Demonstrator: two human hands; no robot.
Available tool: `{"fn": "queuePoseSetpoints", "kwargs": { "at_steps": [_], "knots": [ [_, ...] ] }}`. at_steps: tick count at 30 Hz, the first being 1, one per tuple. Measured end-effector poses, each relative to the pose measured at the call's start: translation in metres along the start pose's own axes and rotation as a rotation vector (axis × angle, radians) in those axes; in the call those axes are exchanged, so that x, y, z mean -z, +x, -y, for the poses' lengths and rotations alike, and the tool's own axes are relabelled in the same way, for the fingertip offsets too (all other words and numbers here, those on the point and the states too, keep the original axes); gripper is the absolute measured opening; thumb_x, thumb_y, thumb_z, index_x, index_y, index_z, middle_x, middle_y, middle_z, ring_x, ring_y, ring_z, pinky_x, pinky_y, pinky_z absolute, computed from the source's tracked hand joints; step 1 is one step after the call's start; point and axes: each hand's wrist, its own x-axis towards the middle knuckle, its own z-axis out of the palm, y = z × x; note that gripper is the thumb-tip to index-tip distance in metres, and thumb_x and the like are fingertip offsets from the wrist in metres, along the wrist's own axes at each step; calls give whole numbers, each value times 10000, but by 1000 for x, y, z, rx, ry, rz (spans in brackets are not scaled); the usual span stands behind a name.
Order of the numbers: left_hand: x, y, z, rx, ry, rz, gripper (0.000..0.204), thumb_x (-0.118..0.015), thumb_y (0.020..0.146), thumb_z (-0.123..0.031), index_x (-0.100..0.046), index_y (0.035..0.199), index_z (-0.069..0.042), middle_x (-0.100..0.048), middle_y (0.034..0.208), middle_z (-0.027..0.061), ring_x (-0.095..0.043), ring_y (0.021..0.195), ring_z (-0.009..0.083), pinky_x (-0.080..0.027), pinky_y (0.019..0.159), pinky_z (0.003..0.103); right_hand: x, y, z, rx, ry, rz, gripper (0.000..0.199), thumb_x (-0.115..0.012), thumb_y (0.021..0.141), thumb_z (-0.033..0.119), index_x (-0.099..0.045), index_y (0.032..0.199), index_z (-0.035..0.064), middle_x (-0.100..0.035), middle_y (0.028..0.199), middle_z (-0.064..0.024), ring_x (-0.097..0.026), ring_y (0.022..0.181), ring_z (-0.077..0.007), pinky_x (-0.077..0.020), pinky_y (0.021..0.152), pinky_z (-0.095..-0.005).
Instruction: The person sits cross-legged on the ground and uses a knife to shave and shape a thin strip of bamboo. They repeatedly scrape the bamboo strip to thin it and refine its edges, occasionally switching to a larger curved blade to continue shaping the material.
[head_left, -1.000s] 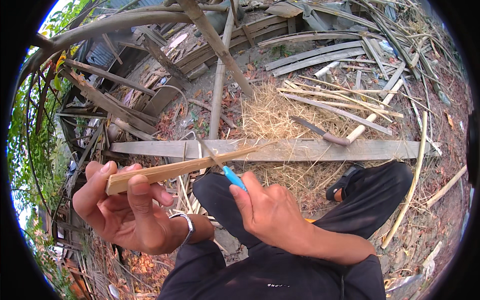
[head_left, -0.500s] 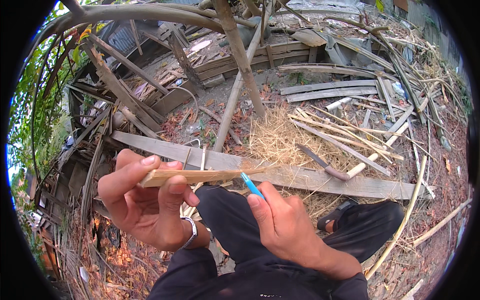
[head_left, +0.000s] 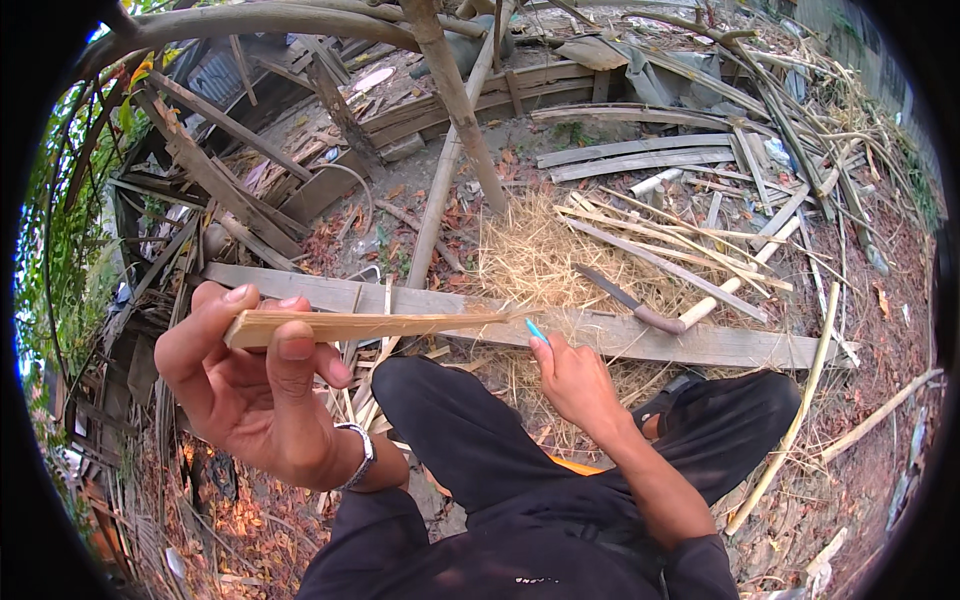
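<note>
My left hand, with a bracelet at the wrist, pinches the thick end of a split strip of pale wood between thumb and fingers. The strip lies nearly level and tapers to the right, where thin frayed shavings curl at its tip. My right hand is closed on a slim light-blue tool, its blue end just beyond the strip's tip. Most of the tool is hidden in my fist, so its kind cannot be told. A curved-handled knife rests beyond my right hand.
A long grey plank crosses in front of my knees. Beyond it are a heap of dry shavings and loose wooden strips. An upright pole stands ahead. Scrap boards are piled at the left.
My left hand and the wood strip have moved left and slightly up in view. My right hand has shifted right and away from me, the blue tool reaching past the strip's tip.
</note>
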Motion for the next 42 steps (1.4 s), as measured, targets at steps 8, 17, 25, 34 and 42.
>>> {"fn": "queuePoseSetpoints", "kwargs": {
  "at_steps": [8, 17, 25, 34, 42],
  "knots": [
    [1, 5, 8, 19, 53, -58, 320, -638, 886, -51, -495, 1161, 30, -638, 910, 197, -477, 501, 84, -347, 435, 163, -51, 31, -123, -249, -77, -80, 479, -412, 979, 410, -629, 986, -17, -630, 777, -318, -616, 801, -498, -486, 732, -552],
    [25, 11, 33, -23, 249, -78, 295, -546, 965, -100, -469, 1207, 51, -631, 1021, 230, -453, 601, 85, -386, 575, 188, -92, 85, -289, -220, -683, -66, 248, -587, 864, 277, -654, 1038, 114, -649, 960, -122, -636, 936, -304, -493, 798, -448],
    [48, 17, 41, -146, 475, -23, 316, -507, 980, -86, -468, 1236, 94, -608, 1087, 283, -467, 617, 107, -405, 616, 240, -72, 88, -332, 9, -646, -260, 314, -681, 718, 144, -604, 1018, 92, -573, 1008, -98, -547, 997, -242, -411, 840, -365],
    [23, 19, 41, -15, 58, 129, 297, -442, 1002, -104, -429, 1233, 82, -587, 1046, 267, -419, 535, 91, -356, 522, 169, -33, 131, -346, -352, -646, 21, 357, -619, 773, 187, -603, 1078, 2, -694, 906, -206, -684, 890, -340, -513, 796, -439],
    [14, 33, 38, 36, 181, 152, 276, -472, 989, -106, -520, 1141, 120, -646, 997, 231, -407, 534, 72, -325, 512, 175, 53, 41, -106, -231, 592, 15, 329, -596, 896, 227, -555, 1065, -52, -600, 659, -97, -599, 479, -181, -494, 518, -327]
  ]
}}
